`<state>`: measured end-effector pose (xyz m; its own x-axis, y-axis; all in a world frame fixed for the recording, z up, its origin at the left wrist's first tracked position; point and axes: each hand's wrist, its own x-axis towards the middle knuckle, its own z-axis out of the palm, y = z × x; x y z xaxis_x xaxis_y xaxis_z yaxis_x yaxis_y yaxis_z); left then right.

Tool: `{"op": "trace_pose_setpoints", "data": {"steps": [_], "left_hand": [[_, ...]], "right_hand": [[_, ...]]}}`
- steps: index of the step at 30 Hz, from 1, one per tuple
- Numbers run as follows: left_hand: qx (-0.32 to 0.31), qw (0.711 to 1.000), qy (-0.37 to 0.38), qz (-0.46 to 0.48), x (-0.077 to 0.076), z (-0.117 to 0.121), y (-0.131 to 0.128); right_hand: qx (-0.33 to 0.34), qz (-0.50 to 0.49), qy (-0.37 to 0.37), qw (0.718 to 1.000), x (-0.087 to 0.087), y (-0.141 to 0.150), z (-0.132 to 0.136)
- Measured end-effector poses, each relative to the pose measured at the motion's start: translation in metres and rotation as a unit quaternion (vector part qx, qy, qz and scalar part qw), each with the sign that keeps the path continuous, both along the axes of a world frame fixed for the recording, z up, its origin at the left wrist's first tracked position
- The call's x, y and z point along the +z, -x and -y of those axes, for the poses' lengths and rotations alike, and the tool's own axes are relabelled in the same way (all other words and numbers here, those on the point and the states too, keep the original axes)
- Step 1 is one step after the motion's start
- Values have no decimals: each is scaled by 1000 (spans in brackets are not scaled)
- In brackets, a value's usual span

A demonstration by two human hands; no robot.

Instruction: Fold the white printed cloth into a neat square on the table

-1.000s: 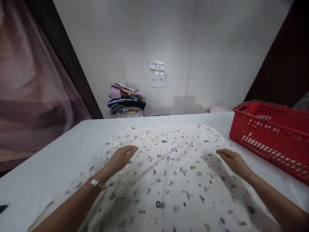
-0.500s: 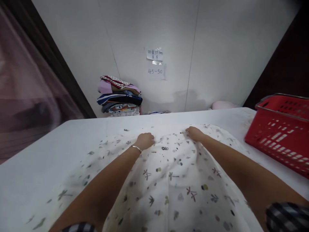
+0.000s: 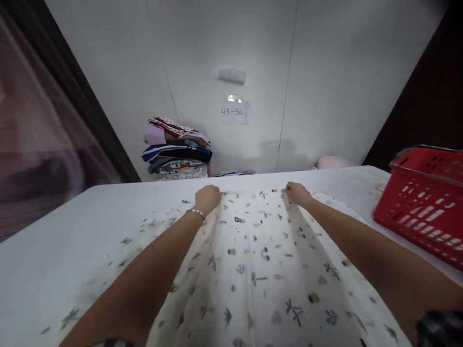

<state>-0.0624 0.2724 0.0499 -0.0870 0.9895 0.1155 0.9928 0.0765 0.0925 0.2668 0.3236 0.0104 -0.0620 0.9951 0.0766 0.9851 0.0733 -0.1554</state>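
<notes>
A white cloth (image 3: 253, 260) printed with small coloured motifs lies spread over the white table (image 3: 72, 231). Both my arms reach out across it to its far edge. My left hand (image 3: 207, 197), with a bracelet at the wrist, is closed in a fist on that edge. My right hand (image 3: 297, 193) is closed on the same edge a little to the right. The strip of cloth between the two hands is pulled flat and lifted slightly off the table.
A red plastic basket (image 3: 423, 202) with a metal handle stands on the table's right side. Behind the table, a stack of folded clothes (image 3: 177, 149) rests against the white wall, beside a paper label (image 3: 234, 112). A pink object (image 3: 333, 162) lies by the wall.
My hands went from lying flat on the middle of the cloth to its far edge, closed on it, and have moved apart, pulling the edge taut.
</notes>
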Motion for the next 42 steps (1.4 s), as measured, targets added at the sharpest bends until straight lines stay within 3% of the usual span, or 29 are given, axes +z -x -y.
{"op": "trace_pose_setpoints", "data": {"steps": [2,5,9,13,17,21,23,28,35,38,42], "left_hand": [[25,999,-30,-27,-4,-19,-3],[40,997,-32,-59,-26,-39,-8],[29,998,-2,-54,-63,-47,-7],[11,999,-22,-20,-75,-48,2],[37,999,-31,13,-73,-49,5],[55,998,-17,-22,-74,-53,-2],[28,998,-27,-43,-76,-53,-5],[-107,992,-54,-30,-79,-50,-15],[-110,992,-69,-9,-73,-44,-25],[-102,992,-66,-16,-63,-37,-29],[-30,996,-82,-9,-30,-36,-34]], "right_hand": [[-25,-4,-4,1000,-2,8,-14],[-52,-2,-6,999,-16,19,-27],[-43,3,5,999,-38,25,-31],[-23,7,-1,1000,-45,22,-32],[-31,10,-19,999,-43,24,-34],[-34,16,-17,999,-46,31,-35],[-28,15,-12,999,-48,31,-36],[-4,-2,-1,1000,-48,22,-37],[58,-30,14,998,-41,19,-29],[46,-37,12,998,-32,25,-24],[11,-51,-11,999,-10,32,-26]]}}
